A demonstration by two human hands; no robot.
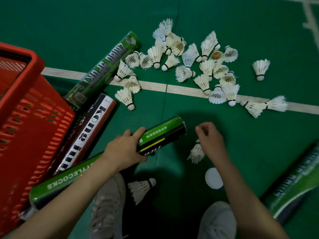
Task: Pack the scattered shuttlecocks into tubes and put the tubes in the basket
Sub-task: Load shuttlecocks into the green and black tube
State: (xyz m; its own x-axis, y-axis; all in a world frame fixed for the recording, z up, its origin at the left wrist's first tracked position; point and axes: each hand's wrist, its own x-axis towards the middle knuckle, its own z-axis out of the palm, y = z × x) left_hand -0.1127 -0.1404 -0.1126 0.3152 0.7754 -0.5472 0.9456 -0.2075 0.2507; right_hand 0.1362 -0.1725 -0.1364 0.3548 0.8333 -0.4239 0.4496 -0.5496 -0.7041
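Your left hand [124, 150] grips a green-and-black tube [163, 135], slanted, feathers poking from its open end. White shuttlecocks [189, 62] lie scattered across the court line [155, 86]. Three tubes [86, 135] lie beside the red basket [34, 118]; a fourth tube [296, 183] lies at your right.

A badminton court: green sports matting [86, 23] with a white court line [151, 86] running beyond the left hand [124, 150] and right hand [210, 141], feather shuttlecocks [189, 57] strewn across it
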